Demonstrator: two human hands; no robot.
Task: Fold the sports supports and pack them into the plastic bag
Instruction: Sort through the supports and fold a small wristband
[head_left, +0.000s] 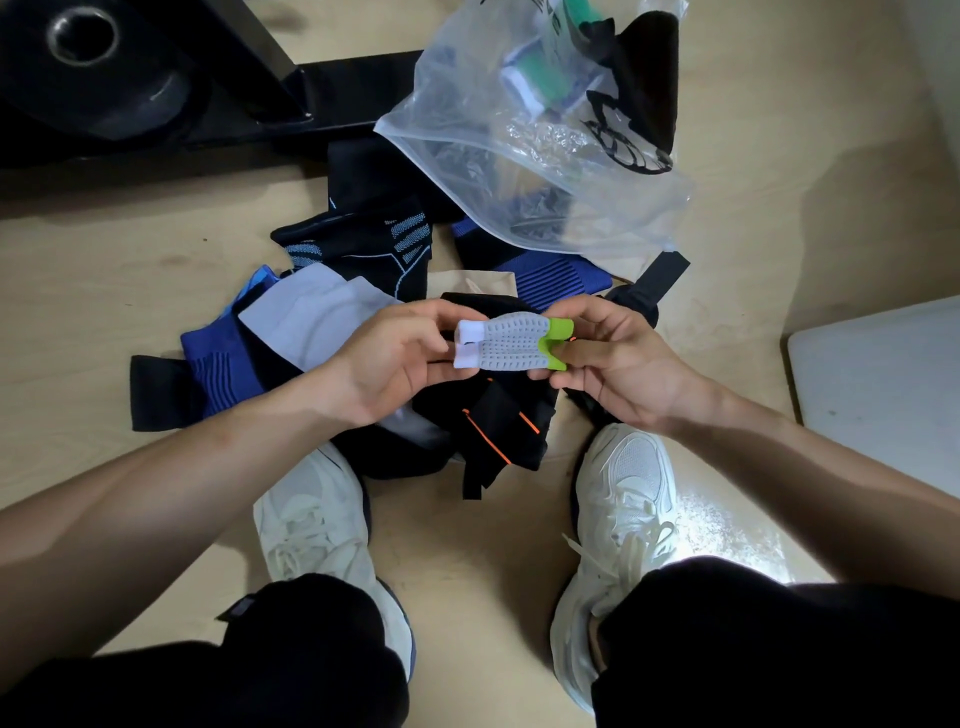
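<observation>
Now your left hand (389, 358) and your right hand (623, 364) hold one small grey support (511, 344) between them, above the floor (104, 291). The left grip pinches its white end with curled fingers, and the right grip pinches its green end in the same way. Under it, a pile of supports (374, 249) in black, blue and white lies before your shoes (311, 519). The plastic bag (561, 171) lies beyond the pile, its edge over a blue one, with some things inside.
</observation>
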